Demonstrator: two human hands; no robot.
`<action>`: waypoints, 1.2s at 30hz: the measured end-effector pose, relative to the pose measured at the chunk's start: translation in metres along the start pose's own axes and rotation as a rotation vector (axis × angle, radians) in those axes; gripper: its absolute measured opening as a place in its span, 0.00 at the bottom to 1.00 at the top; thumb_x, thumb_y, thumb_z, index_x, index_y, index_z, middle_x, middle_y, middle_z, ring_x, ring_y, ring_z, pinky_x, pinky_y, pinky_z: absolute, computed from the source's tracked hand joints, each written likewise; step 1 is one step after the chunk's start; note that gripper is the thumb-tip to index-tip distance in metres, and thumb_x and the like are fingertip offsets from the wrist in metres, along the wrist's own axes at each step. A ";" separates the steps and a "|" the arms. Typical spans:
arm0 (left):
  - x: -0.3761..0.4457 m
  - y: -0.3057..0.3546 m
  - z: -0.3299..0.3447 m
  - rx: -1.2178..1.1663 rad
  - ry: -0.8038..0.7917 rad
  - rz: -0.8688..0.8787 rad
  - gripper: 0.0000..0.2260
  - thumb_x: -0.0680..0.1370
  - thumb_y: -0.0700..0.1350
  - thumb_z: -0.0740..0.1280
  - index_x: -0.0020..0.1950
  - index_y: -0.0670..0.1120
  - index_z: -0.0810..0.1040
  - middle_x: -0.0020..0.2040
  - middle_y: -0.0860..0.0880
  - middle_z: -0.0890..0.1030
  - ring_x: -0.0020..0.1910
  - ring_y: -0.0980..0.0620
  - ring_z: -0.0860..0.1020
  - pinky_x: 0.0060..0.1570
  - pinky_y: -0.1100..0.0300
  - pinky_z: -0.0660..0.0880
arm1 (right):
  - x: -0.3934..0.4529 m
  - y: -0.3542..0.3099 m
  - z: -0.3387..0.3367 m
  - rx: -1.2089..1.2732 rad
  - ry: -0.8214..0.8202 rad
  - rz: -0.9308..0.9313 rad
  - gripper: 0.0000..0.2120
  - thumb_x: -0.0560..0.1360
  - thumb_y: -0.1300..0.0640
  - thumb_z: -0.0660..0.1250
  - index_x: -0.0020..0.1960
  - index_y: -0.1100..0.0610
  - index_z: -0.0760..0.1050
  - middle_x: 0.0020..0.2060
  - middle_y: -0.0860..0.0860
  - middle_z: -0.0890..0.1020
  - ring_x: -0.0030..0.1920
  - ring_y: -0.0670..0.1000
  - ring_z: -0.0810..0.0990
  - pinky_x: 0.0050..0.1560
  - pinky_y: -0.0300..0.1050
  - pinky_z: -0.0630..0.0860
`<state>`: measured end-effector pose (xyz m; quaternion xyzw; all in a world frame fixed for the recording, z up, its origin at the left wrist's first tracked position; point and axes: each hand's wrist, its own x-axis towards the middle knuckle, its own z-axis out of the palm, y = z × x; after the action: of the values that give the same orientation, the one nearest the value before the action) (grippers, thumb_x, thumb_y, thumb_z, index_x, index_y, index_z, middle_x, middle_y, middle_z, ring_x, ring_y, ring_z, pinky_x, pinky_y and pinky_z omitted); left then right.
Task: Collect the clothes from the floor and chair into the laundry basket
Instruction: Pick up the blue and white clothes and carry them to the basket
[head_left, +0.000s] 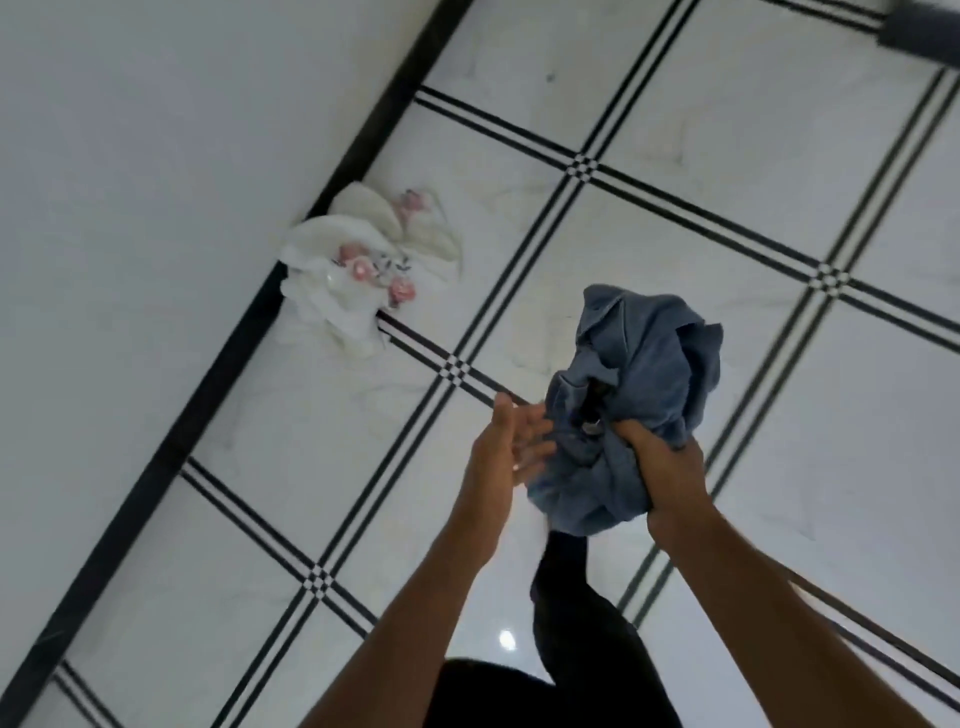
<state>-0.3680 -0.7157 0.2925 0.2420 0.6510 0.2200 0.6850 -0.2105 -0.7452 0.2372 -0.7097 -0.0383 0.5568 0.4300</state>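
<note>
**Desk:** What do you have on the head view?

**Operator:** I see the right hand (670, 470) clenched around a bunched blue denim garment (631, 400), held up above the floor (727, 156). The fingers are buried in the lower folds, and the bulk of the cloth rises above the fist. A dark button or rivet shows in a crease near the middle of the bundle.

**Desk:** And the left?

**Operator:** The left hand (506, 447) is open, fingers spread and flat, just beside the left edge of the denim. I can't tell whether the fingertips actually touch the cloth; they are at its edge.

**Desk:** Anything else to collect?

**Operator:** One more piece. A crumpled white garment with pink flowers (358, 265) lies on the floor against the black baseboard (218, 384), where the white wall (130, 156) begins. It is well apart from both hands, up and to the left in my picture.

**Desk:** Surroundings?

**Operator:** White glossy tiles with thin black double lines. I see the person's dark trouser leg (576, 623) below the bundle. A dark, blurred object (919, 23) sits in the top right corner; I can't identify it.
</note>
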 end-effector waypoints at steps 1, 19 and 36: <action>0.027 0.009 -0.027 -0.017 0.056 0.014 0.21 0.84 0.58 0.51 0.51 0.51 0.80 0.48 0.53 0.84 0.46 0.57 0.82 0.47 0.64 0.77 | 0.017 -0.004 0.029 -0.038 -0.023 0.018 0.05 0.74 0.65 0.71 0.48 0.57 0.80 0.48 0.58 0.85 0.51 0.59 0.84 0.54 0.54 0.81; 0.390 0.122 -0.322 0.029 0.527 -0.136 0.27 0.81 0.56 0.64 0.76 0.48 0.63 0.67 0.46 0.73 0.59 0.51 0.76 0.53 0.61 0.74 | 0.296 -0.061 0.430 -0.658 -0.009 -0.023 0.32 0.60 0.47 0.75 0.62 0.53 0.73 0.58 0.56 0.81 0.57 0.60 0.81 0.60 0.58 0.79; 0.551 0.098 -0.299 -0.587 0.541 -0.146 0.42 0.62 0.74 0.69 0.69 0.49 0.77 0.63 0.49 0.82 0.61 0.49 0.81 0.65 0.50 0.77 | 0.401 0.024 0.585 -0.938 -0.561 -0.050 0.06 0.77 0.61 0.69 0.49 0.51 0.78 0.42 0.47 0.82 0.45 0.49 0.81 0.47 0.41 0.81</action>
<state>-0.6340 -0.2854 -0.0897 -0.0774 0.7327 0.4033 0.5427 -0.5509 -0.2142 -0.0883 -0.6484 -0.4126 0.6376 0.0536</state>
